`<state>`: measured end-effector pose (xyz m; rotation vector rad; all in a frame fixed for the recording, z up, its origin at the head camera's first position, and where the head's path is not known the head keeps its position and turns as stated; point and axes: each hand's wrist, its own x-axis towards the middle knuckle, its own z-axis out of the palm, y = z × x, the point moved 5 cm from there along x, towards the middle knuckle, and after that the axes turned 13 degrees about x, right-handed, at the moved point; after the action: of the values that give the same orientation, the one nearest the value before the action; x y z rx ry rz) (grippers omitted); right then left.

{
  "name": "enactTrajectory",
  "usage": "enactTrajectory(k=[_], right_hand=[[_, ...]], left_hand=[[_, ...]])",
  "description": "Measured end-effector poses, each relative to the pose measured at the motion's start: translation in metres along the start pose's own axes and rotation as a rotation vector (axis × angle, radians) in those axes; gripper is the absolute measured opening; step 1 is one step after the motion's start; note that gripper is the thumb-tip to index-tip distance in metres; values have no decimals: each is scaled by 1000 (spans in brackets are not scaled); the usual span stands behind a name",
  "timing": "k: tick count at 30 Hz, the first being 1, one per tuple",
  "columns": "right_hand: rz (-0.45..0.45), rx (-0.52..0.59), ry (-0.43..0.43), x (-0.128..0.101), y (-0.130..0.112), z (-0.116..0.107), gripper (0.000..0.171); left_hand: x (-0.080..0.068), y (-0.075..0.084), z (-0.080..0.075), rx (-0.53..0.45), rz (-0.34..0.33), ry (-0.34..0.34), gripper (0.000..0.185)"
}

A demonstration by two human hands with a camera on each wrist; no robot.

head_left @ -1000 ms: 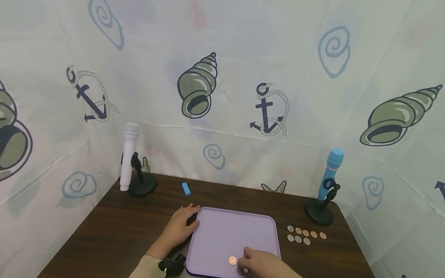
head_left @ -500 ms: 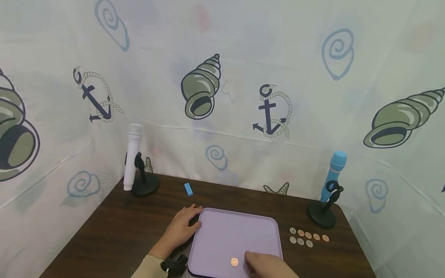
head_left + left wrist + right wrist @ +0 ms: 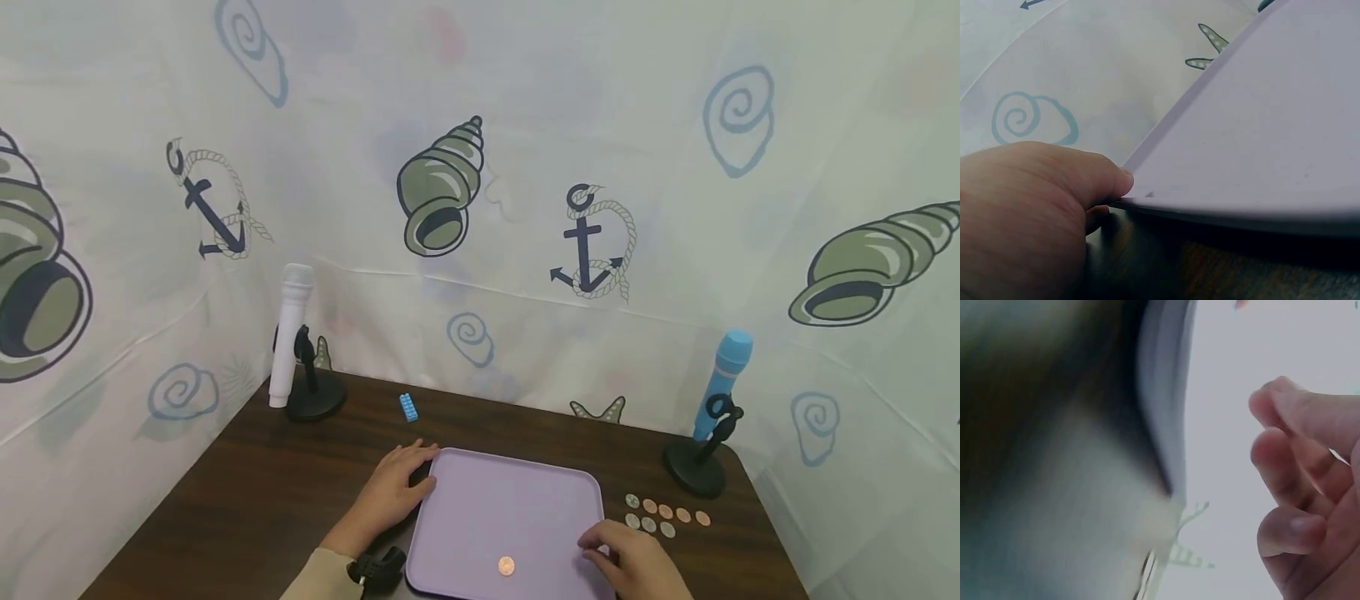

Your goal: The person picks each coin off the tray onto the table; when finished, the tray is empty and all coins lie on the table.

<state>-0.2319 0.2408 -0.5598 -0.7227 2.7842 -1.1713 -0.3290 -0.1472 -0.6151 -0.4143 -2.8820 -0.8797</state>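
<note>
A lilac tray (image 3: 510,492) lies on the dark wooden table. My left hand (image 3: 390,492) rests at its far left corner, fingers extended and thumb against the left rim. In the left wrist view a fingertip (image 3: 1124,181) touches the tray's edge. One copper coin (image 3: 506,567) lies near the front of the tray. Over the right rim is my right hand (image 3: 633,558), thumb and index fingertip pinched together. The right wrist view shows these fingertips (image 3: 1282,387) meeting, other fingers curled. The silver coin they seem to pinch is hidden.
Right of the tray lie two rows of copper and silver coins (image 3: 666,512). A blue microphone (image 3: 722,375) on a black stand (image 3: 693,467) is behind them. A white microphone (image 3: 288,342) stands back left, and a blue brick (image 3: 408,407) lies behind the tray.
My right hand has lifted from beside the copper coin and moved right to the tray's rim. The silver coin beneath it is gone from the tray. My left hand stays put.
</note>
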Motion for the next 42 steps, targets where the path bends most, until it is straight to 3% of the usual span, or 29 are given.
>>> enactTrajectory(k=[5, 7, 9, 12, 14, 18, 22, 29, 35, 42], right_hand=[[-75, -135, 383, -24, 27, -31, 37], [0, -174, 493, -33, 42, -44, 37], [145, -160, 535, -40, 59, -56, 29], [413, 21, 552, -51, 89, -71, 12], [566, 195, 591, -62, 108, -77, 20], [697, 511, 691, -80, 137, -80, 31], [746, 617, 691, -88, 154, -77, 27], [736, 596, 671, -86, 159, -75, 46], [743, 615, 681, -83, 159, -74, 41], [723, 563, 684, -83, 160, -75, 30]], left_hand=[[0, -1, 2, 3, 10, -8, 52], [0, 0, 2, 2, 18, -5, 51], [0, -1, 2, 4, 21, -1, 50], [0, -2, 1, 4, 22, 8, 49], [1, -1, 2, 5, 24, 2, 50], [3, -1, 4, -3, 31, 0, 51], [4, -3, 5, 1, 23, 4, 52], [4, -6, 4, 0, 4, -12, 53], [5, -8, 6, 21, -6, -14, 54], [9, -6, 8, 31, 10, -13, 54]])
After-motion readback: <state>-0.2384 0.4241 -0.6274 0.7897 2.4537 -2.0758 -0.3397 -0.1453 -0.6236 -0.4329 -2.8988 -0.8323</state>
